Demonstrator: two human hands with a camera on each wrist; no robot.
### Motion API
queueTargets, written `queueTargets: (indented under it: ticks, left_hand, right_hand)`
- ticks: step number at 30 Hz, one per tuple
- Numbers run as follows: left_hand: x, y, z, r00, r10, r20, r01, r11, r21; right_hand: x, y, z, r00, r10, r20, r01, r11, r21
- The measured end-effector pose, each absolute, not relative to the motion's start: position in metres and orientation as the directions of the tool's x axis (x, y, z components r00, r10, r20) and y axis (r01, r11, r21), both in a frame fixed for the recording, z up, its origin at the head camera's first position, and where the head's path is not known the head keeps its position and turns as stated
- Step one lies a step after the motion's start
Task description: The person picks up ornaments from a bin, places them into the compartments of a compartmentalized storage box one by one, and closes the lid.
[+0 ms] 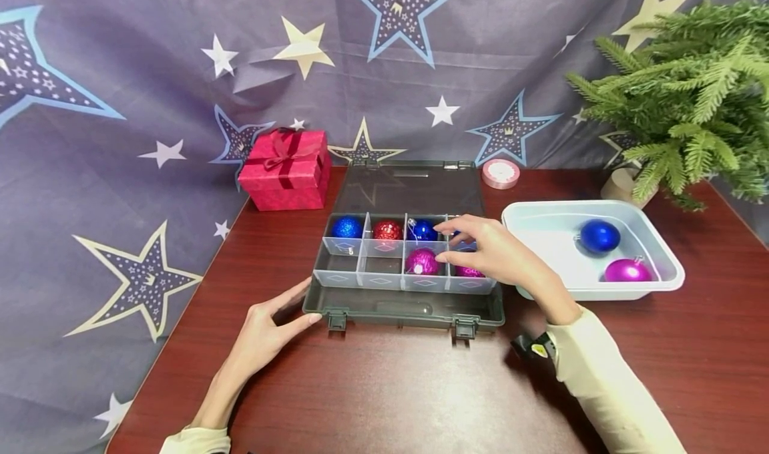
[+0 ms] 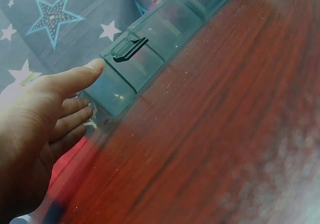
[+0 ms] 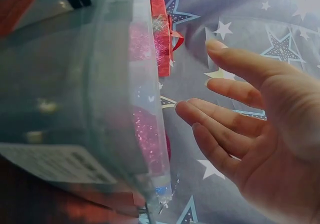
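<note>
A dark translucent organizer box [image 1: 399, 315] lies with its lid raised at the back. Its divided insert holds a glittery blue ball [image 1: 346, 227], a red ball [image 1: 387, 230], a blue ball [image 1: 424, 230] and a magenta ball [image 1: 422, 262], plus balls partly hidden under my right hand [image 1: 495, 248]. That hand hovers over the right compartments, thumb and fingers apart; the right wrist view shows nothing between them. My left hand [image 1: 262, 334] rests at the box's front left corner, its thumb at the front edge and its extended fingers along the side.
Right of the box stands a white tub [image 1: 673, 274] with a blue ball [image 1: 599, 236] and a magenta ball [image 1: 627, 271]. A red gift box [image 1: 285, 173] is at the back left, a ribbon roll [image 1: 500, 173] behind, and a small artificial tree [image 1: 691, 107] at the back right.
</note>
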State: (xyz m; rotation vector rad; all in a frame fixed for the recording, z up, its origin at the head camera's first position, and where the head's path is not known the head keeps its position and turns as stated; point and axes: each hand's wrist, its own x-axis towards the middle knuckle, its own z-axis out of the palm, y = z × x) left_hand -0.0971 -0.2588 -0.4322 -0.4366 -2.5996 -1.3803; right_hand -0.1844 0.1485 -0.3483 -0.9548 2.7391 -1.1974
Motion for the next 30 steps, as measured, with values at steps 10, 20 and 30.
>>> queueTargets:
  ticks: [10,20,30]
  left_hand:
    - [-0.096,-0.258,-0.431,-0.937,0.190,0.293,0.349,0.528,0.774]
    - [-0.097,-0.258,-0.433,-0.943,0.175,0.284,0.333,0.525,0.783]
    - [-0.098,-0.258,-0.433,-0.945,0.172,0.279,0.327,0.531,0.782]
  right_hand:
    - [-0.179,0.165,-0.347,-0.834,-0.499,0.236,-0.520,0.567,-0.638]
    - [-0.169,0.209,-0.339,-0.857,-0.424,0.292,-0.509,0.616,-0.601]
    - [-0.157,0.257,-0.339,-0.893,-0.309,0.328,-0.446,0.707,-0.549]
